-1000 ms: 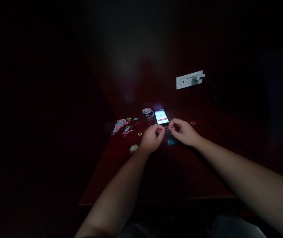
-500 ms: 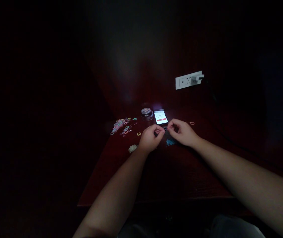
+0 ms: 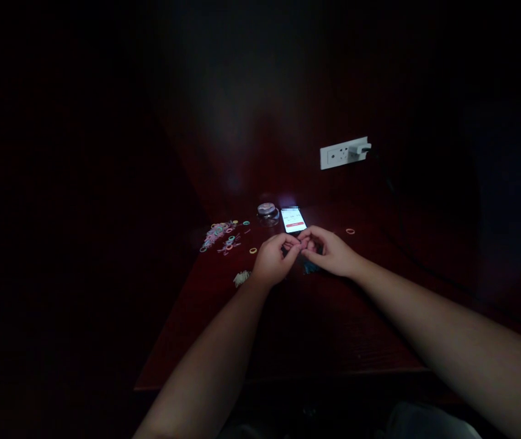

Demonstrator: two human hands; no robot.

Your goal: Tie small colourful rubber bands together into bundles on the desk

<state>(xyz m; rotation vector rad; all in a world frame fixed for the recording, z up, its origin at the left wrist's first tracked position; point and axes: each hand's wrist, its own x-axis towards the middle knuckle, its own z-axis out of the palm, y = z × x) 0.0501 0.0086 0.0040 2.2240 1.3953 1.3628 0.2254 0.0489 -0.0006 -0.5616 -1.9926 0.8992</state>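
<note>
My left hand and my right hand meet over the table just in front of a lit phone. Both pinch with thumb and fingers, tips touching or nearly so. Whatever small thing lies between the fingertips is too dim and hidden to name. Partly under my right hand is a small heap of blue bands. Beside my left wrist lies a heap of whitish bands. A single yellow hair tie rests left of my left hand, and an orange-pink hair tie lies beyond my right.
A mixed pile of coloured hair ties spreads along the table's left edge. Behind my hands stands a clear round jar with a lid. A white socket plate on the wall holds a plug, whose dark cable runs down to the right.
My hands have drawn together and slightly lower, their fingertips now meeting. A small dark loop seen between them before is hidden now. The whole view has shifted a little.
</note>
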